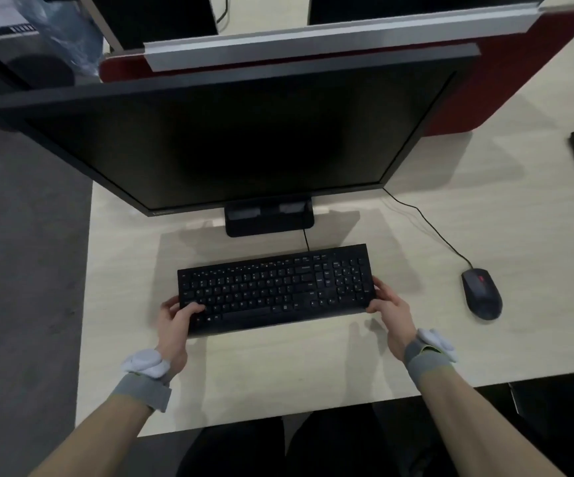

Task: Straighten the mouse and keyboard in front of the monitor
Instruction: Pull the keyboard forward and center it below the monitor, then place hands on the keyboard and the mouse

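Both hands' grip clamps the keyboard point(275, 289) ends: left hand point(175, 316), right hand point(387, 306). Risk: over-rotating, or its taut cable point(305, 239) tugging it crooked. Mouse point(481, 293) lies untouched, far right.

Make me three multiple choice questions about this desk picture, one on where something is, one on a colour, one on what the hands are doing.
1. Where does the mouse lie?
A. right of the keyboard
B. on the monitor stand
C. left of the keyboard

2. What colour is the partition behind the monitor?
A. green
B. dark red
C. yellow

3. What are the hands doing?
A. both on the mouse
B. resting in the lap
C. gripping the keyboard's two ends

Answers: 1 A, the mouse sits apart to the right. 2 B, dark red panel. 3 C, left hand and right hand clasp opposite ends.
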Available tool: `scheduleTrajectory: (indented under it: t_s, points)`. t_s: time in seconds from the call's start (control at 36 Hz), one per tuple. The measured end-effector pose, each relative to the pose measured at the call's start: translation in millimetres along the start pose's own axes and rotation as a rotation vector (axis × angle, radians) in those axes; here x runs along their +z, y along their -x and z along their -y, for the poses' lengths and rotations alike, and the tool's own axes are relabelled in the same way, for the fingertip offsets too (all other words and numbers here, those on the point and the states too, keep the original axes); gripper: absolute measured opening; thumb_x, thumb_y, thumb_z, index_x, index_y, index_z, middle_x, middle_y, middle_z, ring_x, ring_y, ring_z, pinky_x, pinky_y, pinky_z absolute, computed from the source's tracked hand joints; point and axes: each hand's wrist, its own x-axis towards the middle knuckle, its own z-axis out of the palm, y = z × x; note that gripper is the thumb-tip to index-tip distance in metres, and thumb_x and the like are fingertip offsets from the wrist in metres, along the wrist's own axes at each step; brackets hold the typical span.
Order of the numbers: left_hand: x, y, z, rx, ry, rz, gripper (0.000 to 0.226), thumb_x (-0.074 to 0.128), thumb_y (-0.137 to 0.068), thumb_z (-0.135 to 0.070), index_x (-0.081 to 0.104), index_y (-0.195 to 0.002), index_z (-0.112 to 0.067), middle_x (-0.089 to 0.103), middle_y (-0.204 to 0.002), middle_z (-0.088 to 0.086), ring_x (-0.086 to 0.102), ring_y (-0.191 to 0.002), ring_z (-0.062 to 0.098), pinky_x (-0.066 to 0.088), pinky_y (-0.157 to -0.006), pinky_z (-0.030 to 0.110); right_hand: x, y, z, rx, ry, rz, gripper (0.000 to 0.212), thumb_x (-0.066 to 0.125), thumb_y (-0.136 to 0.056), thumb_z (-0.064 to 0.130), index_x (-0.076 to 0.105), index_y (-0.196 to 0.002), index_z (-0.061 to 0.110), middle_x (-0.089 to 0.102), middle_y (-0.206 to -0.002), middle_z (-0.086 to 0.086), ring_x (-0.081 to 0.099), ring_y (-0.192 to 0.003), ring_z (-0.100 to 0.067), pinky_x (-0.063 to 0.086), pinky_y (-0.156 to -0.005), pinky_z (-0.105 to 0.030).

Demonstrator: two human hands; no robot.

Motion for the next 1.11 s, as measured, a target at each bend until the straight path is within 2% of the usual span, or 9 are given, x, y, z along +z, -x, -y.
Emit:
scheduleTrajectory:
  t_s: [0.06, 0.14, 0.31, 0.42, 0.56, 0.61, 0.67, 0.86, 1.11]
  points:
    - [1, 1, -2, 0.004, -0.064, -0.061, 0.043, 0.074, -0.074, -0.010, 0.055, -0.111, -0.016, 0.064, -0.111, 0.012, 0.062, -0.102, 0.031, 0.051, -0.092, 0.045, 1, 0, 2, -0.011, 0.009, 0.021, 0.073, 0.050, -0.071, -0.015, 0.068, -0.122, 0.033, 0.078, -0.099, 0.008, 0.066, -0.081, -0.007, 0.052, -0.064, -0.016]
    - [11, 11, -4, 0.059, -0.208, -0.128, 0.024, 0.072, -0.071, -0.015, 0.067, -0.094, -0.012, 0.070, -0.100, 0.016, 0.065, -0.102, 0.039, 0.052, -0.088, 0.045, -11, -2, 4, -0.016, 0.051, 0.070, 0.070, 0.053, -0.075, -0.015, 0.065, -0.128, 0.028, 0.076, -0.108, 0.000, 0.066, -0.088, -0.010, 0.052, -0.069, -0.018]
    - [43, 44, -7, -0.077, -0.598, -0.319, 0.073, 0.064, -0.074, -0.051, 0.056, -0.125, 0.002, 0.058, -0.125, 0.029, 0.058, -0.109, 0.047, 0.043, -0.102, 0.055, -63, -7, 5, -0.103, 0.158, -0.039, 0.049, 0.057, -0.079, -0.011, 0.071, -0.115, 0.018, 0.072, -0.097, -0.007, 0.063, -0.079, -0.018, 0.052, -0.074, -0.028]
    - [75, 74, -6, -0.088, -0.725, -0.480, 0.080, 0.059, -0.080, -0.051, 0.041, -0.139, 0.000, 0.044, -0.139, 0.030, 0.046, -0.127, 0.044, 0.030, -0.110, 0.051, -112, -16, 6, -0.175, 0.244, -0.199, 0.035, 0.068, -0.077, -0.002, 0.073, -0.102, 0.022, 0.073, -0.091, -0.002, 0.064, -0.073, -0.014, 0.051, -0.065, -0.026]
    - [123, 100, -1, 0.008, -0.642, -0.342, 0.055, 0.064, -0.078, -0.037, 0.057, -0.128, -0.013, 0.047, -0.134, 0.027, 0.045, -0.122, 0.045, 0.034, -0.107, 0.053, -178, -37, 22, -0.207, 0.282, -0.418, 0.036, 0.078, -0.072, 0.010, 0.065, -0.103, 0.020, 0.068, -0.091, -0.004, 0.067, -0.082, -0.027, 0.046, -0.066, -0.028]
    - [141, 109, 1, 0.049, -0.622, -0.304, 0.050, 0.066, -0.078, -0.030, 0.061, -0.124, -0.011, 0.047, -0.133, 0.027, 0.045, -0.120, 0.045, 0.037, -0.105, 0.051, -199, -44, 26, -0.184, 0.345, -0.469, 0.048, 0.082, -0.067, 0.021, 0.062, -0.110, 0.021, 0.064, -0.097, -0.002, 0.065, -0.088, -0.028, 0.045, -0.066, -0.029]
    - [159, 119, 3, 0.071, -0.627, -0.260, 0.049, 0.068, -0.078, -0.026, 0.062, -0.123, -0.008, 0.046, -0.134, 0.027, 0.043, -0.123, 0.045, 0.037, -0.105, 0.049, -215, -50, 28, -0.135, 0.434, -0.497, 0.066, 0.088, -0.061, 0.035, 0.058, -0.119, 0.023, 0.060, -0.111, -0.007, 0.059, -0.103, -0.030, 0.047, -0.078, -0.036]
    - [181, 139, 8, 0.067, -0.670, -0.140, 0.057, 0.065, -0.083, -0.024, 0.050, -0.135, -0.006, 0.034, -0.145, 0.023, 0.033, -0.132, 0.042, 0.030, -0.110, 0.047, -224, -61, 24, -0.029, 0.542, -0.297, 0.098, 0.086, -0.049, 0.058, 0.050, -0.133, 0.022, 0.062, -0.126, -0.009, 0.063, -0.113, -0.032, 0.052, -0.098, -0.047]
    - [186, 151, 10, 0.066, -0.703, -0.083, 0.056, 0.061, -0.088, -0.026, 0.049, -0.139, -0.006, 0.030, -0.149, 0.020, 0.030, -0.136, 0.041, 0.027, -0.114, 0.046, -219, -54, 26, -0.008, 0.553, -0.271, 0.071, 0.081, -0.057, 0.042, 0.057, -0.120, 0.019, 0.063, -0.118, -0.011, 0.068, -0.100, -0.033, 0.057, -0.090, -0.046]
